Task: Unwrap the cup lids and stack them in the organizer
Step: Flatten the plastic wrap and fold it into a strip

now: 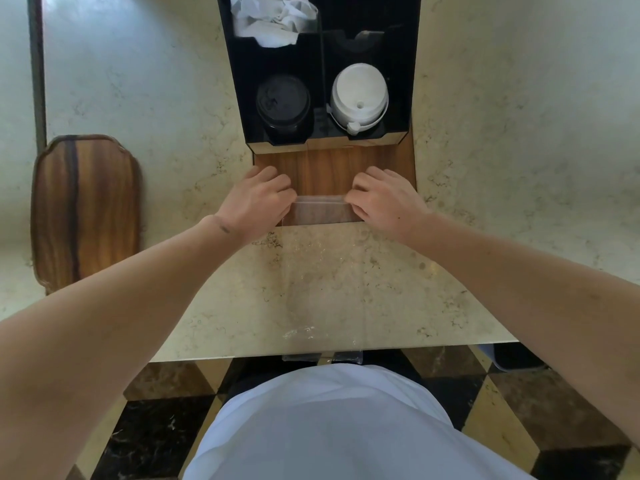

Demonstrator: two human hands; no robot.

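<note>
A black organizer (412, 74) with a wooden front stands at the back of the marble counter. Its front left compartment holds a stack of black lids (283, 105); the front right one holds a stack of white lids (359, 95). A long clear plastic wrapper (323, 271) lies flat on the counter, reaching from the organizer's base to the counter's near edge and hanging slightly over it. My left hand (258, 202) and my right hand (384, 199) each pinch a corner of the wrapper's far end, held against the organizer's wooden front. The wrapper looks empty.
Crumpled white paper (270, 19) fills the organizer's back left compartment. A wooden board (86, 209) lies at the counter's left. The counter's near edge (242, 356) runs just in front of my body, with a checkered floor below.
</note>
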